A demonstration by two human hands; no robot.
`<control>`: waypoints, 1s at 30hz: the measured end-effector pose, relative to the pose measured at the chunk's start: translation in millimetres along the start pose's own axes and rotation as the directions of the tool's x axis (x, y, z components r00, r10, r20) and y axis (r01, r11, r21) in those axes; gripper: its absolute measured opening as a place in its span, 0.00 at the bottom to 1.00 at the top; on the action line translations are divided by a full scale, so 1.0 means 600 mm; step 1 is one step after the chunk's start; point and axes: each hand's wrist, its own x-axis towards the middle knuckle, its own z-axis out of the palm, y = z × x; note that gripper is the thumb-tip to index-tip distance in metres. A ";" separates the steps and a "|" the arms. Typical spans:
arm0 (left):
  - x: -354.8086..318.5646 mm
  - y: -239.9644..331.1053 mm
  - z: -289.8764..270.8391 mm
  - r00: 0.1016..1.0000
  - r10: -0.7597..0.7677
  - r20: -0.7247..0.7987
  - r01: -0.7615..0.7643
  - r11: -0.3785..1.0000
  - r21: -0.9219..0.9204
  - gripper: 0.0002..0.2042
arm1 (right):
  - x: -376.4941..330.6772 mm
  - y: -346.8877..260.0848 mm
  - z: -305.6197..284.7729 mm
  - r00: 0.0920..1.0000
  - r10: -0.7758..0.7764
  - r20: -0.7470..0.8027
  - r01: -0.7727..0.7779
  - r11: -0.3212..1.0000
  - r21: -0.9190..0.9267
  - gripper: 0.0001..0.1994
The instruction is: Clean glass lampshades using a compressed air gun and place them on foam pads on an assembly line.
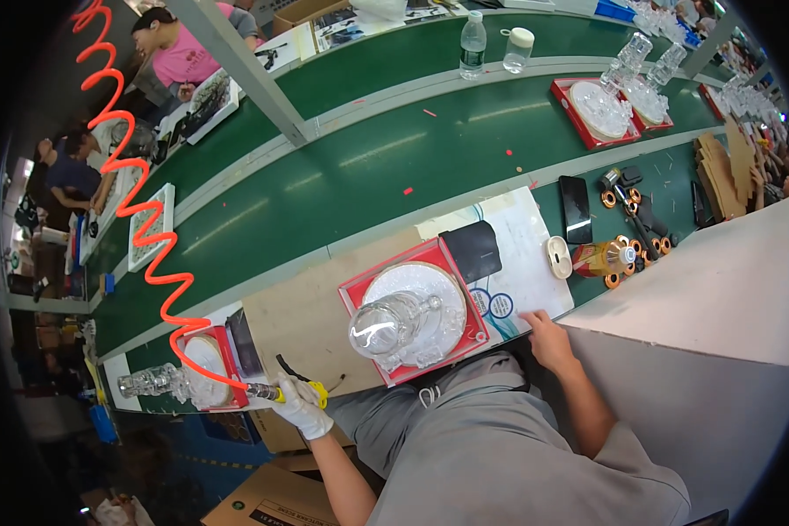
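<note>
My left hand [300,408], in a white glove, is closed around a yellow air blow gun [317,394] joined to an orange coiled hose [153,241]. Bare, my right hand [548,340] rests at the bench edge with its fingertips on a white printed sheet [526,230], holding nothing I can see. Between the hands sits a red square tray [396,375] with a white round disc [445,302] in it. A clear, shiny part with a rounded dome [386,326] lies over the disc. Beside the tray on the sheet is a black flat pouch [472,252].
Left of me is another red tray [235,373] with a clear part. A phone [575,209], a white earbud case [558,257], a drink bottle [603,258] and copper-coloured rings [612,280] lie right. Beyond runs a green conveyor [324,188]. A white box-like panel [701,307] stands at right.
</note>
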 end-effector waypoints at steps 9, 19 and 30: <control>0.000 0.010 0.033 0.998 -0.020 -0.057 0.019 1.000 -0.020 0.06 | 0.262 -0.194 0.006 0.797 -0.539 -0.273 0.530 0.840 -0.110 0.06; -0.001 -0.005 0.003 0.991 -0.131 -0.003 0.131 0.991 -0.014 0.10 | 0.297 -0.199 0.047 0.809 -0.585 0.044 0.554 0.737 -0.387 0.07; 0.013 0.007 -0.001 0.992 -0.126 -0.009 0.125 0.990 -0.070 0.09 | 0.320 -0.210 0.058 0.701 -0.713 0.027 0.632 0.602 -0.488 0.10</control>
